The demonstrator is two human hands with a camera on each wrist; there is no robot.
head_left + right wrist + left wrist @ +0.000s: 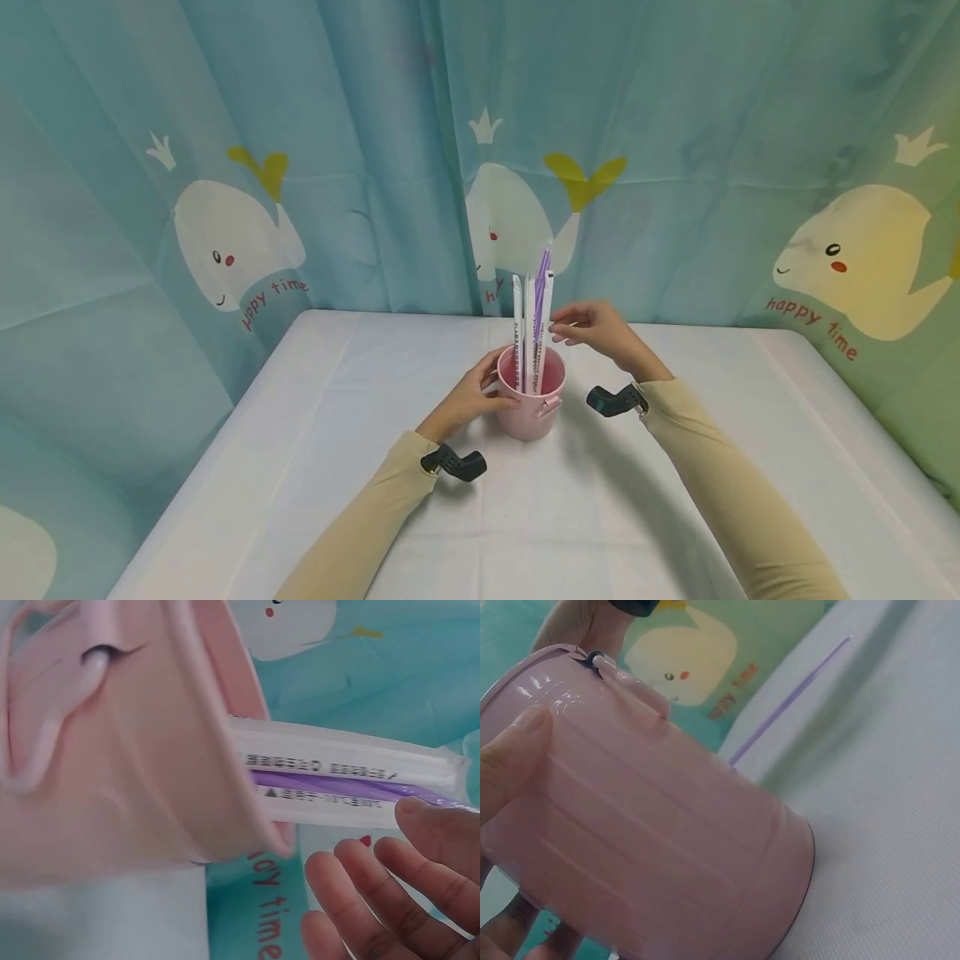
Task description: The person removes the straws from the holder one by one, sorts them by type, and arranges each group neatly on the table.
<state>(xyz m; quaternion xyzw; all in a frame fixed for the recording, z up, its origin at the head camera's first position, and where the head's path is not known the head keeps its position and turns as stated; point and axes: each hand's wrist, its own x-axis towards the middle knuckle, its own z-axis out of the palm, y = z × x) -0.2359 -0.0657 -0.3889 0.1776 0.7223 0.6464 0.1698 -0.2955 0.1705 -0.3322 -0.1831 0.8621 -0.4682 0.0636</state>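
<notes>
A small pink bucket (527, 422) stands on the white table, holding several white-wrapped straws (517, 308) and a twisted purple straw (542, 275) upright. My left hand (468, 398) grips the bucket's left side, thumb across its front below the rim and fingers round the back. Beside the straws, to the right above the rim, is my right hand (600, 332), its fingers loosely bent and apart. In the right wrist view its thumb side overlaps the wrapped straws (322, 750); whether it touches them I cannot tell. Behind the bucket, the left wrist view shows a thin purple straw (791, 701).
The white table (322, 400) ends at the back against a blue-green curtain (375, 150) printed with whales. A wire handle (56, 724) hangs on the bucket's side. Dark cameras (615, 400) are strapped to both wrists.
</notes>
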